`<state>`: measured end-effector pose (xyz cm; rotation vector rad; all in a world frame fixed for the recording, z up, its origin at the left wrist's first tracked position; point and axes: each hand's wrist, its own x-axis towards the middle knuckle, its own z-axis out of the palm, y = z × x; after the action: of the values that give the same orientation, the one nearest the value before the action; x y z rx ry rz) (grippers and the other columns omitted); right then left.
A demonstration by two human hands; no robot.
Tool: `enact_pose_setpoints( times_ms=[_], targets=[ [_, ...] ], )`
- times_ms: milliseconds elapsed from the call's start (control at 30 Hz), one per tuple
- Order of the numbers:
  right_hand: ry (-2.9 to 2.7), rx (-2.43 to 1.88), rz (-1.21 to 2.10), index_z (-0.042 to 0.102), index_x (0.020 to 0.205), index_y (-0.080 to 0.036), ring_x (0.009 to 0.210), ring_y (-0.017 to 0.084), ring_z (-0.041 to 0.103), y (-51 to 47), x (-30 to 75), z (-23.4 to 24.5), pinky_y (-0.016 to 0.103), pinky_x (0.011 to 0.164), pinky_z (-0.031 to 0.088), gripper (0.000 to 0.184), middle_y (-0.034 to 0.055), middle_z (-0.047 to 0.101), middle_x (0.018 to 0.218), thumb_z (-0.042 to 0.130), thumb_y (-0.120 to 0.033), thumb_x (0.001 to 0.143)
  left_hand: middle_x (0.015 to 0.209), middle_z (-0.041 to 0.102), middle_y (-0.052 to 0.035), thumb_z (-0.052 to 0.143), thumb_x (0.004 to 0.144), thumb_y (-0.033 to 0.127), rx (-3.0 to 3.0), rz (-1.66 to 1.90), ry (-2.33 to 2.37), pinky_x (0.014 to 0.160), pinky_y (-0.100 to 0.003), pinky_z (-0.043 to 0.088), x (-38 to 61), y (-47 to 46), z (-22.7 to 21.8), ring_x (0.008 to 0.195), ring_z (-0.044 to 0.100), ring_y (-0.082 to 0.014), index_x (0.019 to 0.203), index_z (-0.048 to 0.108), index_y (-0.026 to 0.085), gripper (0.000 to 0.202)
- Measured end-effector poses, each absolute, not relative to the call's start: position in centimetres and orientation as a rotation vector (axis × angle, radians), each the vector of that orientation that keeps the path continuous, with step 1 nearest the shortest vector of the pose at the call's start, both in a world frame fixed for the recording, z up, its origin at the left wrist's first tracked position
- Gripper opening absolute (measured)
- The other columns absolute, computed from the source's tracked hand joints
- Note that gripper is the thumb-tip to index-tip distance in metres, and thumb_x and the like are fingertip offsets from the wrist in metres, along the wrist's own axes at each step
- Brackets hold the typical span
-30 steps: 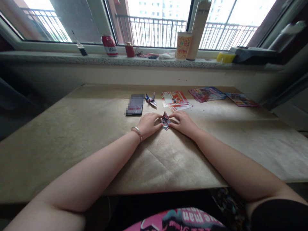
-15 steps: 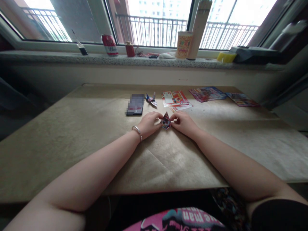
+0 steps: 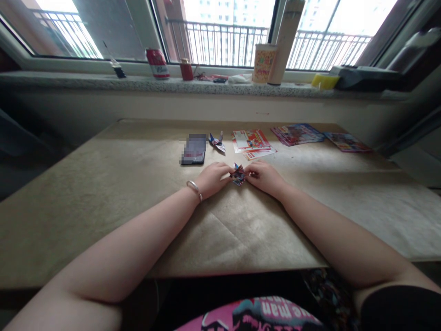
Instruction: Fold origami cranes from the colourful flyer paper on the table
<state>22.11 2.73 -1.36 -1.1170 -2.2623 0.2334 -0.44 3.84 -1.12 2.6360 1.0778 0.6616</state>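
A small folded piece of colourful printed paper [image 3: 237,175] is pinched between my two hands, just above the middle of the table. My left hand [image 3: 214,178], with a silver bracelet at the wrist, grips its left edge between thumb and fingers. On the other side my right hand [image 3: 264,176] pinches the right edge with its fingers curled. The paper has several pointed flaps, one showing blue at the top. Beyond my left hand lies a folded paper crane [image 3: 217,143], beside a dark phone [image 3: 195,149] with a blurred screen.
Printed red and white sheets [image 3: 253,141] lie past my right hand. Blue-red leaflets [image 3: 296,134] and another stack [image 3: 347,142] are farther right on the table [image 3: 103,193]. The windowsill [image 3: 131,82] holds a drink can [image 3: 157,64], a patterned cup [image 3: 264,63] and a tall tube [image 3: 286,43].
The top point of the folded paper has come down and its flaps have changed shape, with blue now showing. Both hands keep their pinch, nearly in place.
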Motion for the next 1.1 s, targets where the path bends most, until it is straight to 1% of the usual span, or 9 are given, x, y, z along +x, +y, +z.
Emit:
enact_pose_setpoints(
  times_ms=[167, 267, 400, 567, 767, 867, 967, 1100],
  targets=[
    [-2.358, -1.073, 0.134, 0.074, 0.095, -0.024, 0.091, 0.02, 0.057, 2.8, 22.1, -1.3, 0.032, 0.085, 0.045, 0.019, 0.0051, 0.069, 0.089, 0.06, -0.017, 0.085, 0.102, 0.071, -0.0056, 0.058, 0.088, 0.02, 2.678, 0.634, 1.185, 0.096, -0.037, 0.047, -0.2, 4.2, -1.1, 0.101, 0.062, -0.0216, 0.097, 0.072, 0.022, 0.017],
    [-2.405, -1.047, 0.109, 0.076, 0.096, -0.028, 0.094, 0.02, 0.057, 2.8, 22.1, -1.2, 0.033, 0.087, 0.045, 0.023, 0.0054, 0.069, 0.091, 0.058, -0.017, 0.087, 0.103, 0.071, -0.0038, 0.057, 0.088, 0.018, 2.72, 0.623, 1.156, 0.095, -0.036, 0.047, -0.1, 4.0, -0.9, 0.099, 0.063, -0.0201, 0.095, 0.074, 0.025, 0.02],
    [-2.431, -1.037, 0.096, 0.077, 0.097, -0.028, 0.092, 0.02, 0.058, 2.9, 22.1, -1.2, 0.033, 0.086, 0.045, 0.025, 0.0059, 0.07, 0.092, 0.056, -0.018, 0.088, 0.103, 0.072, -0.0039, 0.053, 0.091, 0.02, 2.796, 0.622, 1.083, 0.091, -0.036, 0.049, -0.3, 3.7, -0.7, 0.096, 0.064, -0.0202, 0.094, 0.075, 0.026, 0.023],
    [-2.497, -1.008, 0.025, 0.077, 0.099, -0.027, 0.091, 0.02, 0.058, 2.7, 22.1, -1.0, 0.032, 0.087, 0.045, 0.027, 0.0052, 0.069, 0.092, 0.055, -0.018, 0.087, 0.103, 0.072, -0.0037, 0.05, 0.092, 0.02, 2.877, 0.557, 1.073, 0.087, -0.034, 0.049, -0.4, 3.4, -0.4, 0.096, 0.064, -0.0207, 0.097, 0.075, 0.025, 0.026],
    [-2.526, -1.054, -0.002, 0.078, 0.098, -0.027, 0.09, 0.02, 0.059, 2.3, 21.9, -0.5, 0.033, 0.084, 0.045, 0.027, 0.0053, 0.07, 0.092, 0.055, -0.018, 0.085, 0.104, 0.071, -0.0051, 0.049, 0.09, 0.016, 2.942, 0.477, 1.094, 0.088, -0.035, 0.049, -0.1, 2.9, 0.0, 0.098, 0.062, -0.0206, 0.099, 0.075, 0.025, 0.029],
    [-2.549, -1.074, -0.026, 0.078, 0.097, -0.026, 0.09, 0.021, 0.06, 2.2, 21.8, -0.2, 0.034, 0.084, 0.045, 0.027, 0.0053, 0.072, 0.094, 0.057, -0.018, 0.084, 0.103, 0.071, -0.0051, 0.049, 0.088, 0.015, 2.971, 0.405, 1.155, 0.085, -0.034, 0.05, 0.0, 2.4, 0.3, 0.096, 0.062, -0.0209, 0.1, 0.076, 0.026, 0.031],
    [-2.57, -1.1, -0.056, 0.079, 0.096, -0.026, 0.089, 0.021, 0.061, 2.2, 22.0, 0.1, 0.035, 0.084, 0.044, 0.026, 0.0043, 0.073, 0.096, 0.057, -0.018, 0.083, 0.1, 0.07, -0.006, 0.049, 0.088, 0.019, 2.955, 0.374, 1.231, 0.08, -0.034, 0.051, 0.3, 1.9, 0.6, 0.093, 0.062, -0.0218, 0.1, 0.077, 0.026, 0.031],
    [-2.578, -1.16, -0.068, 0.079, 0.09, -0.024, 0.088, 0.021, 0.062, 2.0, 22.3, 0.6, 0.033, 0.082, 0.045, 0.025, 0.0032, 0.074, 0.092, 0.057, -0.017, 0.081, 0.098, 0.071, -0.006, 0.049, 0.088, 0.024, 2.932, 0.331, 1.316, 0.077, -0.033, 0.051, 0.5, 1.4, 1.0, 0.094, 0.062, -0.0226, 0.097, 0.077, 0.026, 0.03]
  ],
)
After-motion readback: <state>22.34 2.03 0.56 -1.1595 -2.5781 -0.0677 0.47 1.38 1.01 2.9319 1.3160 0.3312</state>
